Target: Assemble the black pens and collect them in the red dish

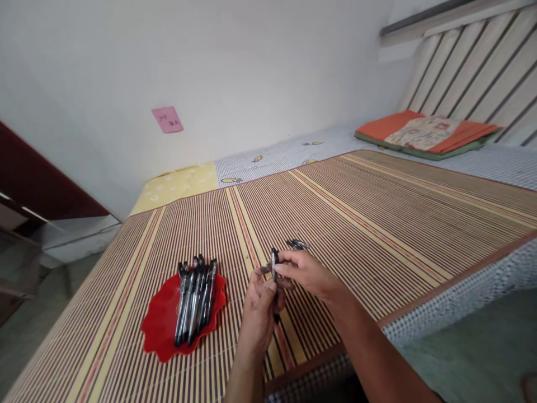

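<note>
Between my two hands, over the striped mat, a pen (274, 264) with a black end stands nearly upright. My left hand (260, 296) grips its lower part between thumb and fingers. Higher up, my right hand (302, 271) pinches the same pen near its black end. Just beyond my right hand lie a few small black-and-clear pieces (297, 244), perhaps pen caps; they are too small to tell. To the left, several black pens (193, 302) rest side by side on a red scalloped plate (161, 313), their capped ends over its far rim.
A striped bamboo mat (335, 207) covers the bed. A folded orange and floral cloth (428, 131) lies at the far right by slatted rails (474, 73). Behind the bed, a pink note (168, 119) is stuck to the white wall (251, 67). The mat's edge (403, 310) runs along the near right.
</note>
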`<action>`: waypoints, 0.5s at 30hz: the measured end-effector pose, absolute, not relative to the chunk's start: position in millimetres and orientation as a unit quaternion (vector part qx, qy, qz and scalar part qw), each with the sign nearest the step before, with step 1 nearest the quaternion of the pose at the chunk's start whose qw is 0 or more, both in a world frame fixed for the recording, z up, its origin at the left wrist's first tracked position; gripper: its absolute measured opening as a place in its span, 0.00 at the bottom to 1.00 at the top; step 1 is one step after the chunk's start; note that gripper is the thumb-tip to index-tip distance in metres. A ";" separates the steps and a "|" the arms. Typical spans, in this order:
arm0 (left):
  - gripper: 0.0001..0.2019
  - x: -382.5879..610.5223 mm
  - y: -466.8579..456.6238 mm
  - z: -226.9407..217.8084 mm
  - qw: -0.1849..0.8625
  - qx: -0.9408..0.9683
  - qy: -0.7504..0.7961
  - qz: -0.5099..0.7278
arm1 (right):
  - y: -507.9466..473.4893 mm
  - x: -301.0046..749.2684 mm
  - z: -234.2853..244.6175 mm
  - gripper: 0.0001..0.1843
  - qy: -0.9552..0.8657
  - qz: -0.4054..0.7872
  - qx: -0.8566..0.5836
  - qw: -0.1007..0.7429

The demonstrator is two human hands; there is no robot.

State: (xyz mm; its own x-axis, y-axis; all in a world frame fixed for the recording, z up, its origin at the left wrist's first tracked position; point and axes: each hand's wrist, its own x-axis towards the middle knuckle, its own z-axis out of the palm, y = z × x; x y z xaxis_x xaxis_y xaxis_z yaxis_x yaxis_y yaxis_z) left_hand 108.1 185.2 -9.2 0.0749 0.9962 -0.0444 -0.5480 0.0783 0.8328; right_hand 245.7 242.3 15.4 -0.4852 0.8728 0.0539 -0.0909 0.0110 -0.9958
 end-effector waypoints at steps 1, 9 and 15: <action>0.24 108.2 185.0 -9.0 0.646 0.336 0.338 0.597 | 241.9 243.7 14.1 0.12 -0.586 0.629 -0.328 0.391; 0.30 105.1 182.2 -13.1 0.670 0.264 0.333 0.609 | 240.8 230.9 3.9 0.16 -0.517 0.673 -0.358 0.389; 0.34 98.9 186.2 -17.5 0.725 0.210 0.303 0.582 | 243.4 226.7 -4.3 0.17 -0.499 0.666 -0.385 0.399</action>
State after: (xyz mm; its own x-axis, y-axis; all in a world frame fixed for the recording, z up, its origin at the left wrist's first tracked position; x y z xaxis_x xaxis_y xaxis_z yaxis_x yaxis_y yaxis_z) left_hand 98.9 186.2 -17.5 0.1395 0.9708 -0.1952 -0.7168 0.2350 0.6565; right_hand 226.7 243.4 -4.3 -0.3858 0.9154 -0.1147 -0.1479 -0.1841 -0.9717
